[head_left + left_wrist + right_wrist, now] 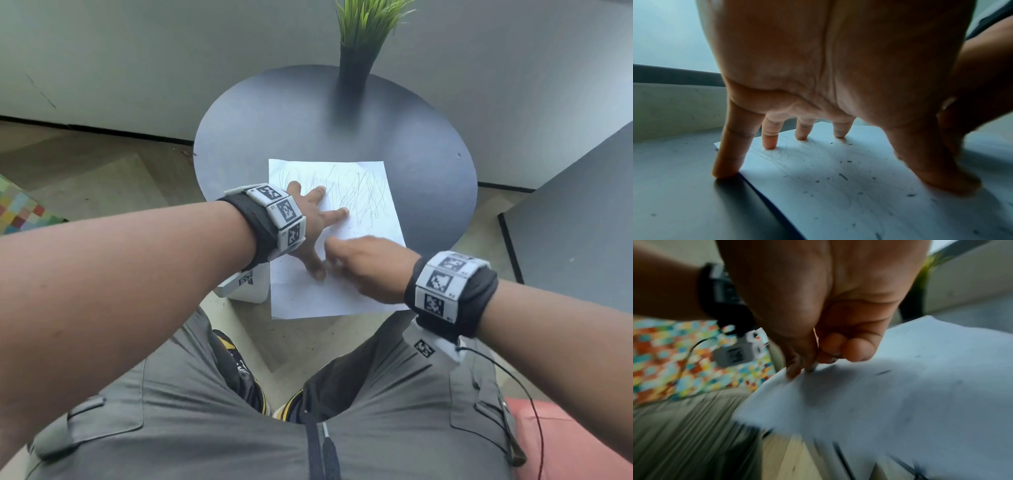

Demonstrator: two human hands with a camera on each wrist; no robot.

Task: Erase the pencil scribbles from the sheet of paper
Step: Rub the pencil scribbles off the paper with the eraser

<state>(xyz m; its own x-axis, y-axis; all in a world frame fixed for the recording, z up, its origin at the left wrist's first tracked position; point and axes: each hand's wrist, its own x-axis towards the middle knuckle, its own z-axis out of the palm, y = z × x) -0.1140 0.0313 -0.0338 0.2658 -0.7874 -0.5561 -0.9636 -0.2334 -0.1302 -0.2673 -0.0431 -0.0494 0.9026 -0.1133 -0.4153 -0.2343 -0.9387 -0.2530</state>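
A white sheet of paper (342, 294) lies on a round dark table (274, 120), its near end hanging over the table's edge. Pencil scribbles (359, 195) cover its far half. My left hand (315, 219) presses down on the sheet's left side with fingers spread and straight (768, 142); the little finger touches the table beside the paper (838, 194). My right hand (359, 263) is curled just right of the left thumb. In the blurred right wrist view it pinches a small pale eraser (814, 366) whose tip touches the paper (900, 386). Dark eraser crumbs (843, 176) dot the sheet.
A tall dark vase with green grass (363, 34) stands at the table's far edge. A grey wall runs behind. A patterned rug (20, 212) lies left, a red cushion (565, 438) lower right. My knees are just below the paper's overhang.
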